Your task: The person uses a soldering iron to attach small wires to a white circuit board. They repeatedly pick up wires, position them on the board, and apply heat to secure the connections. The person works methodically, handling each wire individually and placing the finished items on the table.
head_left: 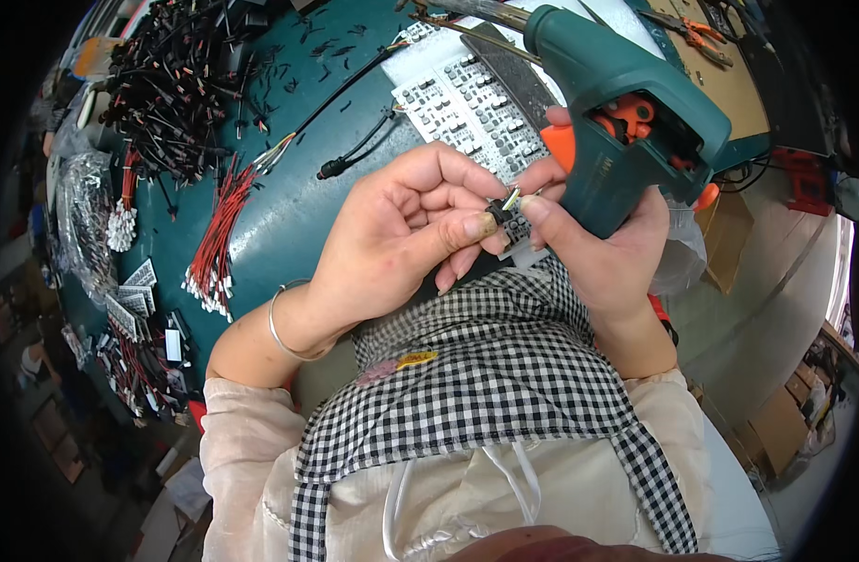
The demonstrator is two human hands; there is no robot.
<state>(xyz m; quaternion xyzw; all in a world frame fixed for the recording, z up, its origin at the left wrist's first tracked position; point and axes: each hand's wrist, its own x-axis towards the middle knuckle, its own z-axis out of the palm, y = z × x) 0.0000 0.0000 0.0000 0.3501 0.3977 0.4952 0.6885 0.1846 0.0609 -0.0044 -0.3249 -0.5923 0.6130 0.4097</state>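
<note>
Head view: a small black connector block [506, 222] is pinched by the left hand [401, 229] and right fingertips [534, 208], just near of the green glue gun [626, 122] gripped in the right hand [607, 253].

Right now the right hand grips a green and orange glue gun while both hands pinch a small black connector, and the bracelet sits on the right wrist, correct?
Not quite. The head view shows the thin metal bracelet on the left wrist, not the right. The rest holds: the right hand grips the green and orange glue gun, and it and the left hand pinch the small black connector between the fingertips.
</note>
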